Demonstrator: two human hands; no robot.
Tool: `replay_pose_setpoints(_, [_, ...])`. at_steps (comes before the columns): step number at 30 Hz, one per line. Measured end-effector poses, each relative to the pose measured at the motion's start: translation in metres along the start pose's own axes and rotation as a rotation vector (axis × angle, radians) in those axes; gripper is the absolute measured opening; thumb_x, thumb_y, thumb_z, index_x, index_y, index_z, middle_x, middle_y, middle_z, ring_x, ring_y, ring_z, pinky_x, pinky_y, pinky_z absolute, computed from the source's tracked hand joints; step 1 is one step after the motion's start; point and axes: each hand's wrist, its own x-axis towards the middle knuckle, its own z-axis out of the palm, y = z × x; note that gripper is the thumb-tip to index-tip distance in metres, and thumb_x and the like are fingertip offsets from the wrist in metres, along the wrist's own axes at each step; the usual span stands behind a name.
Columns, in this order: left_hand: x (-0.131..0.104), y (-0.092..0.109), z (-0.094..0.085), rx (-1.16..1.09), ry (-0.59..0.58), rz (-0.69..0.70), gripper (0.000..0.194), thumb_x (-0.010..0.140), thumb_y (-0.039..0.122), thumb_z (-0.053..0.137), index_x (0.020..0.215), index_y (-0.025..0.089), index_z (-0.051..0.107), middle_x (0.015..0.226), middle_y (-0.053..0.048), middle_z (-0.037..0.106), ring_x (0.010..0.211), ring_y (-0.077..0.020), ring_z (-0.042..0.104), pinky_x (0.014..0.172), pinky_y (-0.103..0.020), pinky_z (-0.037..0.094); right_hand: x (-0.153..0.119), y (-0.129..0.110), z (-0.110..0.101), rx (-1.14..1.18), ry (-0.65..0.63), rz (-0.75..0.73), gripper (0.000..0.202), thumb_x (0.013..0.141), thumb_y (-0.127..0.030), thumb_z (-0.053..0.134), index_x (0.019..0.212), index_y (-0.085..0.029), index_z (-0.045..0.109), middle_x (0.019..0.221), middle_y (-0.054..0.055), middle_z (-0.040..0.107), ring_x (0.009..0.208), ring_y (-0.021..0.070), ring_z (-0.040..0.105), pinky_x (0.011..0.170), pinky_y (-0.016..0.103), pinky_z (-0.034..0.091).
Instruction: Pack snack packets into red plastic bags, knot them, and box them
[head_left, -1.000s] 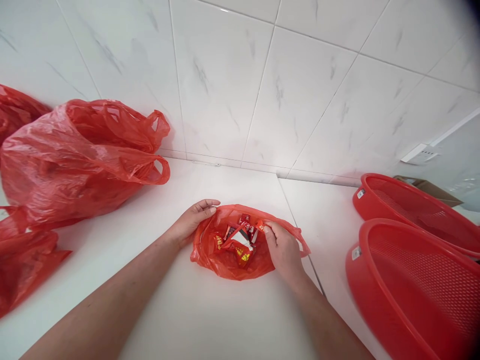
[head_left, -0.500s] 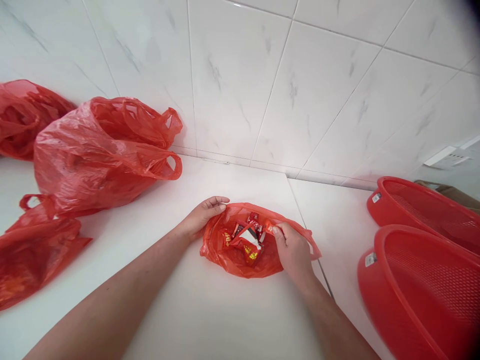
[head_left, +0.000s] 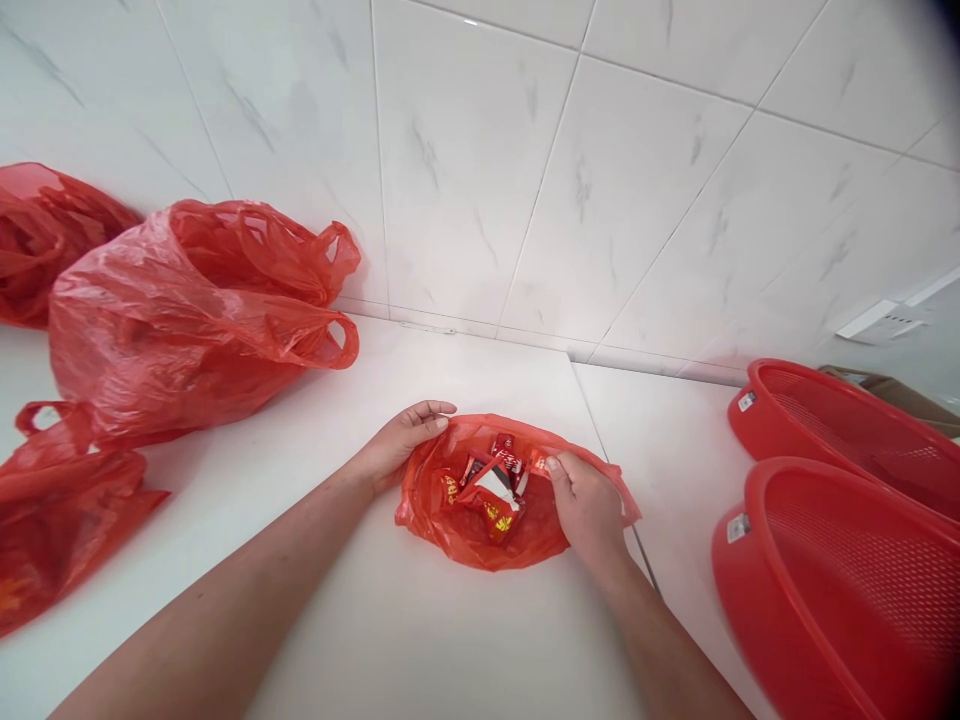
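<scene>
A red plastic bag point(head_left: 480, 555) lies on the white surface with its mouth spread toward me. Inside it are several small wrapped packets point(head_left: 504, 455), red with gold or white print, and a white and black piece point(head_left: 496, 484) among them. My left hand point(head_left: 405, 440) grips the bag's left rim between thumb and fingers. At the right side of the mouth, my right hand point(head_left: 590, 500) is closed, thumb and finger pinching a small orange-red packet point(head_left: 538, 461). Its other fingers are hidden behind the hand.
A large red plastic bag point(head_left: 172, 330) stands at the left, with a smaller red bag point(head_left: 67, 520) in front and another red bag point(head_left: 52, 240) behind. Two red perforated baskets point(head_left: 757, 560) stand at the right. A tiled wall point(head_left: 480, 180) rises behind the white table point(head_left: 450, 640).
The whole view has shifted slightly, so things sit a little lower and further left. Both hands keep the same hold, with the packet and the bag almost unmoved.
</scene>
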Motion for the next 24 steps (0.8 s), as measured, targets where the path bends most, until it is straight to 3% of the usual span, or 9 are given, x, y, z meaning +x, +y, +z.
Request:
replay_pose_setpoints(4, [0.001,0.001,0.0,-0.012,0.002,-0.015,0.036,0.071,0.028,0.073,0.103,0.02,0.059,0.088,-0.006,0.067,0.073,-0.0184,0.067,0.064,-0.029,0.053,0.004,0.003,0.001,-0.008,0.034,0.017,0.04,0.09,-0.041,0.035,0.057,-0.02,0.039,0.052,-0.003,0.048,0.05,0.0116,0.042,0.048,0.024,0.027])
replay_pose_setpoints(9, [0.002,0.002,0.002,-0.009,0.02,-0.017,0.035,0.071,0.026,0.073,0.102,0.019,0.059,0.087,-0.005,0.067,0.071,-0.0175,0.066,0.064,-0.029,0.053,0.009,0.007,0.005,-0.069,-0.013,0.042,0.041,0.089,-0.037,0.037,0.054,-0.019,0.05,0.057,0.0,0.057,0.053,0.0129,0.047,0.049,0.025,0.028])
replay_pose_setpoints(12, [0.002,0.002,0.001,0.001,0.019,-0.014,0.034,0.072,0.027,0.073,0.102,0.019,0.059,0.088,-0.006,0.067,0.071,-0.0175,0.066,0.065,-0.029,0.053,0.01,0.008,0.006,-0.051,-0.033,0.061,0.031,0.088,-0.033,0.039,0.075,-0.021,0.065,0.076,0.002,0.068,0.07,0.0168,0.059,0.059,0.027,0.04])
replay_pose_setpoints(15, [0.002,0.001,0.0,0.009,0.01,-0.011,0.034,0.073,0.027,0.072,0.103,0.019,0.059,0.088,-0.006,0.067,0.072,-0.0177,0.066,0.065,-0.029,0.053,0.008,0.006,0.005,-0.012,0.012,0.036,0.027,0.086,-0.029,0.044,0.099,-0.024,0.066,0.097,0.003,0.069,0.09,0.0189,0.061,0.075,0.031,0.045])
replay_pose_setpoints(20, [0.001,0.0,0.001,0.005,0.005,-0.004,0.036,0.071,0.028,0.073,0.103,0.019,0.059,0.086,-0.005,0.068,0.072,-0.0181,0.066,0.065,-0.029,0.053,-0.006,-0.014,0.001,0.005,0.184,-0.258,0.022,0.086,-0.027,0.047,0.095,-0.021,0.067,0.096,0.006,0.066,0.092,0.0205,0.059,0.081,0.035,0.046])
replay_pose_setpoints(24, [0.001,0.0,0.002,0.013,0.011,0.015,0.037,0.069,0.028,0.074,0.101,0.019,0.06,0.085,-0.005,0.068,0.07,-0.0168,0.066,0.065,-0.028,0.052,-0.022,-0.035,0.004,0.015,0.122,-0.512,0.026,0.084,-0.028,0.053,0.108,-0.022,0.062,0.104,0.008,0.064,0.097,0.0224,0.058,0.087,0.04,0.045])
